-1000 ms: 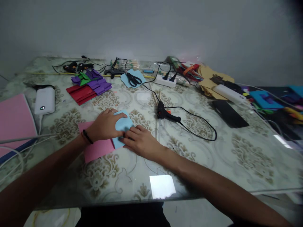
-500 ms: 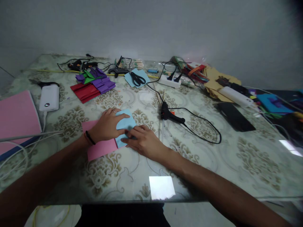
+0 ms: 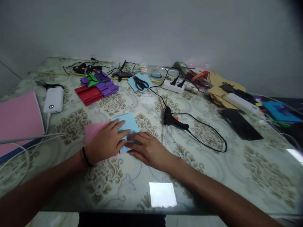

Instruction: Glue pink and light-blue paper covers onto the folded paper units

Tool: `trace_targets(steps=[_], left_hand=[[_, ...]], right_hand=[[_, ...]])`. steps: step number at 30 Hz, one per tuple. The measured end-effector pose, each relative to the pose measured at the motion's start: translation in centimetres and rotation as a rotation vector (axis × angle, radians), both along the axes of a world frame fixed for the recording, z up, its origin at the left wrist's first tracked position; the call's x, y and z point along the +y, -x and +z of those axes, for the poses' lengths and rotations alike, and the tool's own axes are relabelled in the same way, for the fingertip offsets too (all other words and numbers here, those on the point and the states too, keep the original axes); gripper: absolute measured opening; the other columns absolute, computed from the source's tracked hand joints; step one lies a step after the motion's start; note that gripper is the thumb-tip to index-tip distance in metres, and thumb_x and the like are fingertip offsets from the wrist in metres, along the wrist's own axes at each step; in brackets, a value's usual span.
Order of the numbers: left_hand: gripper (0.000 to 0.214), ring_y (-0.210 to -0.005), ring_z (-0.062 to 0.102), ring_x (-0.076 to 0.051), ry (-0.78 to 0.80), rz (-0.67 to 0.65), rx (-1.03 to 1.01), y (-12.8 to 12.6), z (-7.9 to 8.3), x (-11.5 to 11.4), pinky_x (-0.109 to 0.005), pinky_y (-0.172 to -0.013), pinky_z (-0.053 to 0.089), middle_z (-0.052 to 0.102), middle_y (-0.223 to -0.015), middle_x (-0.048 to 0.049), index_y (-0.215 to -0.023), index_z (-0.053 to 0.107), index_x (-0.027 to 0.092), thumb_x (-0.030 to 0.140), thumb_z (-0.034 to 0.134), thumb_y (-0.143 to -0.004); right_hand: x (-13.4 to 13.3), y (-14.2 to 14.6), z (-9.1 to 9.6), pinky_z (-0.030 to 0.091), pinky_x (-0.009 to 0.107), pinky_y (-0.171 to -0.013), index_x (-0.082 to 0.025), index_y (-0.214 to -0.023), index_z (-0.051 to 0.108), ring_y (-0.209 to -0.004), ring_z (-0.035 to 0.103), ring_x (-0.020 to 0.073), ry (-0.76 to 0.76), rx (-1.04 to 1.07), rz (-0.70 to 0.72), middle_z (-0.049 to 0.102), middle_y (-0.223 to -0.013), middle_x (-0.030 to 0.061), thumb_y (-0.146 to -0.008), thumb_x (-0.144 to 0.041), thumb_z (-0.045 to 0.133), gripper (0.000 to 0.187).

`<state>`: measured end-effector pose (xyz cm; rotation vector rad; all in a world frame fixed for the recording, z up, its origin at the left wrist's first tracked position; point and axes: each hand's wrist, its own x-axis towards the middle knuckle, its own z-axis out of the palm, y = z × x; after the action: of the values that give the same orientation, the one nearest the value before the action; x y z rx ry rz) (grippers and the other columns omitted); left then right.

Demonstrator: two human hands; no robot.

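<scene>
A light blue paper sheet [image 3: 127, 123] lies on a pink sheet [image 3: 92, 131] near the middle of the glass-topped table [image 3: 213, 157]. My left hand [image 3: 106, 142] rests flat on both sheets, fingers stretched out over the blue one. My right hand [image 3: 148, 149] lies flat beside it, its fingertips pressing the blue paper's near right edge. Both hands nearly touch each other.
A black glue gun [image 3: 174, 121] with a looping cord lies to the right. Scissors [image 3: 140, 83], a power strip [image 3: 171, 86], red and purple folded papers [image 3: 96, 90] sit at the back. A white power bank [image 3: 54, 99] and pink pad [image 3: 17, 118] are at left, a black phone [image 3: 241, 124] at right.
My left hand slid back toward me, uncovering more of the blue sheet. My right hand stayed at the paper's edge. The view shifted slightly.
</scene>
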<state>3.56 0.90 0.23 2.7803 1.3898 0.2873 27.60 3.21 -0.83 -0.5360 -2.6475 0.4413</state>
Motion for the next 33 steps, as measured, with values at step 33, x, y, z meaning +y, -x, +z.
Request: trace_targets(steps=[33], left_hand=[[0.044,-0.139,0.055,-0.044,0.097,0.032,0.103,-1.2,1.1,-0.6,-0.060,-0.107,0.046,0.059,-0.148,-0.0243,-0.144,0.063,0.025,0.033,0.058,-0.101]], right_hand=[[8.9,-6.5,4.7,0.048,0.034,-0.060,-0.023,-0.082,0.065,-0.061,0.059,0.0211,0.268,0.000,-0.670,0.064,-0.069,0.0033,-0.093,-0.059,0.065,0.037]])
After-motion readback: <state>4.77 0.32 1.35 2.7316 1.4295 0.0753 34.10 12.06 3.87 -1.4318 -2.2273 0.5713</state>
